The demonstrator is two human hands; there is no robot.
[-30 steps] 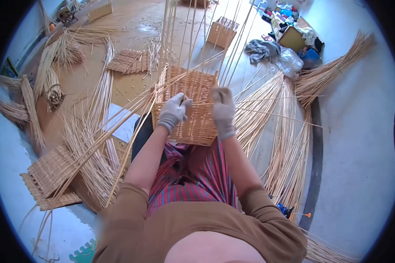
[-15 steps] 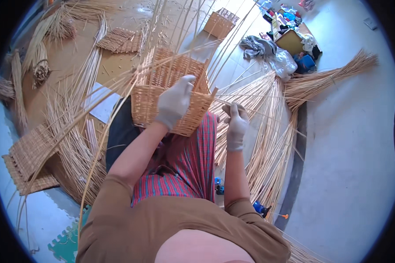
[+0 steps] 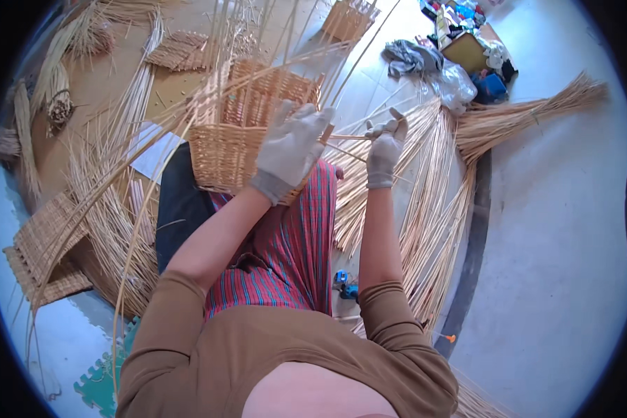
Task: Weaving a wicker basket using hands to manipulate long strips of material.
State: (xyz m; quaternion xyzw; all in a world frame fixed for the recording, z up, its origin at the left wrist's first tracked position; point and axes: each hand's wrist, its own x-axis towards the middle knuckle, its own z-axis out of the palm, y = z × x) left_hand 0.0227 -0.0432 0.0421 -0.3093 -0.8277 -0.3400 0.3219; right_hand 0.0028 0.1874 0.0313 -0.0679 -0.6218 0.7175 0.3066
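Note:
A half-woven wicker basket [image 3: 219, 159] sits on my lap, long stakes rising from its rim and weavers trailing to the left. My left hand [image 3: 285, 148], in a pale grey glove, grips the basket's right front corner, its fingers over the rim. Off to the right, my gloved right hand [image 3: 386, 152] has its fingers curled around a thin wicker strand [image 3: 350, 137], which runs level from the basket corner. The strand's end inside the fingers is hidden. Another strand slants below it, beside my right hand.
Loose wicker [image 3: 425, 202] spreads over the floor at right, with a tied bundle [image 3: 529, 115] beyond it. Woven panels [image 3: 52, 240] lie at left. At the back are another basket [image 3: 348, 21], a grey cloth [image 3: 412, 57] and a plastic bag [image 3: 454, 87].
The basket has shifted left and turned slightly. My left hand has slid toward its right corner. My right hand has risen and moved slightly right, drawing the strand out.

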